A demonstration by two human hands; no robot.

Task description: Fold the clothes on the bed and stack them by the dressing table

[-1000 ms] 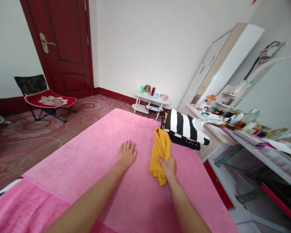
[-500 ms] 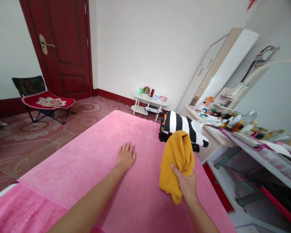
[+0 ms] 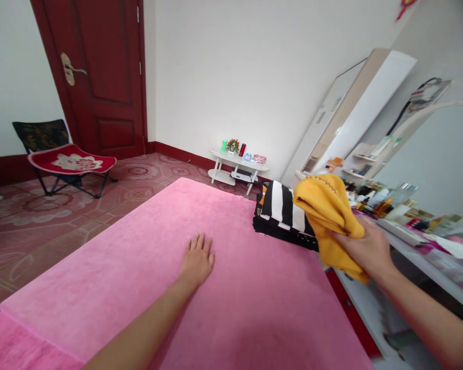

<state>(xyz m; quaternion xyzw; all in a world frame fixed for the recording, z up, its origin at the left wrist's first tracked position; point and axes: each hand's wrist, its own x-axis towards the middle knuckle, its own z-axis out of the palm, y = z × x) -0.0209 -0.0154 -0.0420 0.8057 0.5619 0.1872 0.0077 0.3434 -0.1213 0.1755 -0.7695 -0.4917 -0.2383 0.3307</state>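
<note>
A folded mustard-yellow garment [image 3: 327,216] is gripped by my right hand [image 3: 370,249], raised at the right edge of the pink-covered surface [image 3: 231,288]. I cannot tell what kind of garment it is. Just behind and left of it lies a stack of folded clothes [image 3: 283,208], a black-and-white striped one on top and black ones beneath; the yellow cloth hides part of the stack. My left hand [image 3: 197,259] rests palm down on the pink cover, fingers stretched out, with nothing in it.
To the right, a dressing table [image 3: 409,241] is crowded with bottles and small items. A low white stand [image 3: 239,162] is by the far wall. On the left are a folding chair [image 3: 71,159] and a dark red door [image 3: 108,77].
My right hand has lifted the yellow garment up and to the right, from over the pink cover to beside the stack. My left hand has stayed almost in place.
</note>
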